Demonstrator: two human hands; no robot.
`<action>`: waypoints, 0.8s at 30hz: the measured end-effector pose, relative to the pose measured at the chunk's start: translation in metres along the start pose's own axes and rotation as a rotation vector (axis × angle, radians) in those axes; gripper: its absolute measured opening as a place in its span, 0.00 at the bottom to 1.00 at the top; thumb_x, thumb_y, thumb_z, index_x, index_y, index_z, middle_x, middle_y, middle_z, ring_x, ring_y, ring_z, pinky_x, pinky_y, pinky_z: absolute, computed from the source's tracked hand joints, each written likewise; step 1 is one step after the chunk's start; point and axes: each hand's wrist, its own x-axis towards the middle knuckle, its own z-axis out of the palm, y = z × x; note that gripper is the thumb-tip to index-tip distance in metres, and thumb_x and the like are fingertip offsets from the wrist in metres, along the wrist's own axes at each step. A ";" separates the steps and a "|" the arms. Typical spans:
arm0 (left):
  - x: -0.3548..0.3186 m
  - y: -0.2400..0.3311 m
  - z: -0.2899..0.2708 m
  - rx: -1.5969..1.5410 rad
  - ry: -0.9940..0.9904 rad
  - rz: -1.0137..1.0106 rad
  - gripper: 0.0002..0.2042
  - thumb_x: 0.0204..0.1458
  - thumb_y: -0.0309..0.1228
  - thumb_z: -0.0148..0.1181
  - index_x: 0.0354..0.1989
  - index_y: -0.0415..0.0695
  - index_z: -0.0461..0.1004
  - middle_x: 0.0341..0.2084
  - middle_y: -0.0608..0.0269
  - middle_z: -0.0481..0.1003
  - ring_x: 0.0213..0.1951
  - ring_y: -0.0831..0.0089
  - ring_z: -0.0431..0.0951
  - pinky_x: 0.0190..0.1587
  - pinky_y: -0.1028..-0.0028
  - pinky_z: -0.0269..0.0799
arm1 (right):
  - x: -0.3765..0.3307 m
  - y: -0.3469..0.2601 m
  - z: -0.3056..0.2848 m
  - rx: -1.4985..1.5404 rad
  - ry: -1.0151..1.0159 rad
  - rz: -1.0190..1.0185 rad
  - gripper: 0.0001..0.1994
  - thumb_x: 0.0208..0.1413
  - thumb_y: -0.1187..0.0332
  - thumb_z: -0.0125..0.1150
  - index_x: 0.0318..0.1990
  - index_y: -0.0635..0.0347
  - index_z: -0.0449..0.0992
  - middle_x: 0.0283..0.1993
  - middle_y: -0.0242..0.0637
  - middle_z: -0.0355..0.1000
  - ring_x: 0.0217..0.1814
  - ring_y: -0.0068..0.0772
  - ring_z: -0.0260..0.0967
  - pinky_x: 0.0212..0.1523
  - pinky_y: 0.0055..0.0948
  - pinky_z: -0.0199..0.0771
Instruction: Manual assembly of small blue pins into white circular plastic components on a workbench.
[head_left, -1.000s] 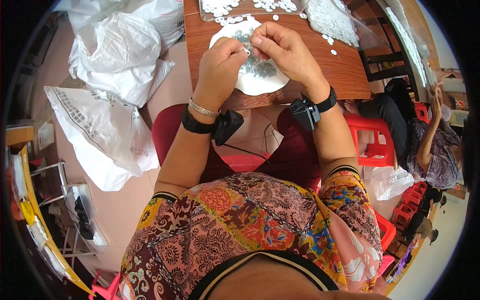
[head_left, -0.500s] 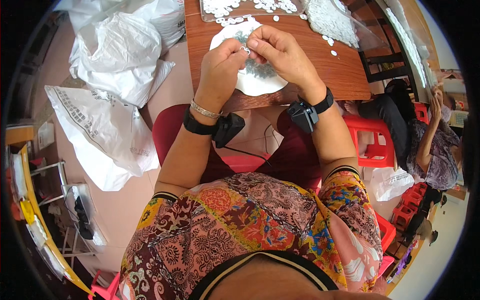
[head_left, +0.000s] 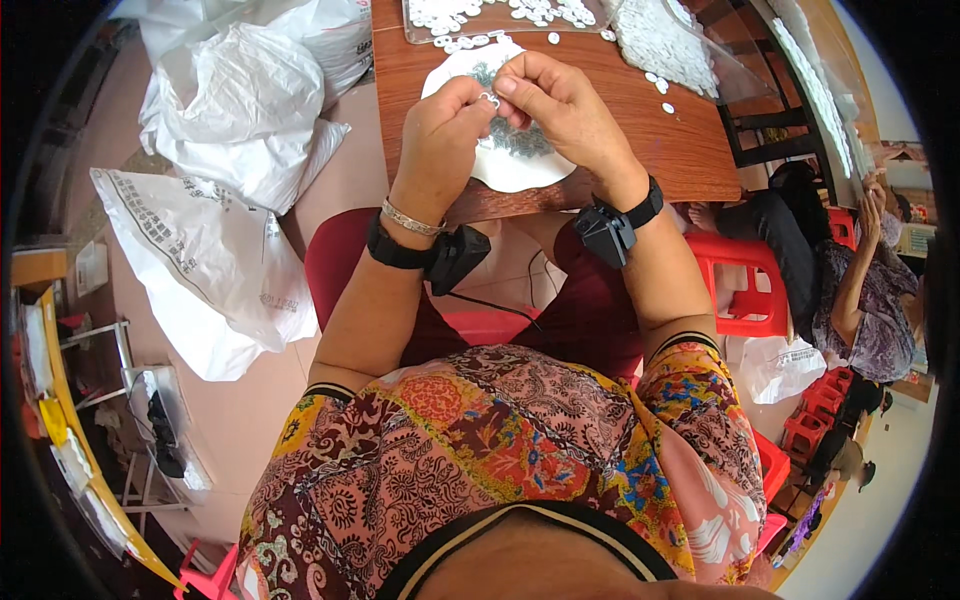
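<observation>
Fingertips: I see the left hand (head_left: 440, 125) pinching a small white looped piece (head_left: 490, 100) between thumb and forefinger. The right hand (head_left: 562, 105) has its thumb and fingers drawn together right beside that piece; I cannot tell what, if anything, lies between them.
Just changed: a second ago the right fingertips stood a little apart from the left; now both sets meet at the looped piece. I judge that both hands are working on one small spot.
White piece: it is above the wavy-edged white plate (head_left: 530, 178), in the narrow gap between the two hands.
Plate: a heap of small grey-green translucent bits (head_left: 522, 143) lies on it, partly hidden by the hands.
Wooden table: on the brown top (head_left: 665, 150), beyond the plate, I make out a clear tray (head_left: 420, 40) of white oval pieces (head_left: 540, 12). To its right is a clear bag packed with white pieces (head_left: 658, 50), with a few loose ovals near it.
Sacks: white ones (head_left: 235, 105) sit on the floor to the left.
Right side: a red stool (head_left: 745, 318) and a seated person (head_left: 868, 310).
</observation>
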 end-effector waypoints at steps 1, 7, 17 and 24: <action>0.000 0.000 0.000 -0.005 0.002 0.006 0.10 0.51 0.31 0.50 0.26 0.37 0.70 0.15 0.65 0.68 0.21 0.78 0.66 0.25 0.76 0.62 | 0.000 0.000 0.000 0.000 0.004 0.000 0.09 0.61 0.65 0.51 0.35 0.62 0.69 0.27 0.24 0.65 0.27 0.13 0.59 0.30 0.14 0.62; 0.000 0.000 0.000 0.018 0.023 0.001 0.10 0.50 0.31 0.50 0.25 0.36 0.70 0.15 0.64 0.68 0.21 0.78 0.66 0.25 0.76 0.61 | 0.001 0.000 0.001 0.038 -0.011 0.006 0.09 0.61 0.65 0.52 0.34 0.62 0.70 0.27 0.25 0.66 0.27 0.13 0.60 0.30 0.14 0.63; -0.002 0.003 0.001 0.060 0.032 0.003 0.10 0.50 0.31 0.49 0.26 0.36 0.70 0.15 0.63 0.68 0.20 0.77 0.66 0.25 0.74 0.62 | -0.001 -0.002 -0.003 -0.061 0.009 0.048 0.09 0.60 0.65 0.52 0.34 0.62 0.70 0.27 0.26 0.67 0.28 0.14 0.61 0.30 0.15 0.64; -0.002 0.002 0.001 0.065 0.038 0.004 0.10 0.50 0.32 0.49 0.26 0.36 0.70 0.15 0.62 0.67 0.20 0.74 0.66 0.25 0.73 0.62 | -0.001 -0.002 0.000 -0.048 0.000 0.019 0.09 0.60 0.65 0.52 0.34 0.62 0.69 0.27 0.25 0.66 0.27 0.14 0.60 0.30 0.15 0.63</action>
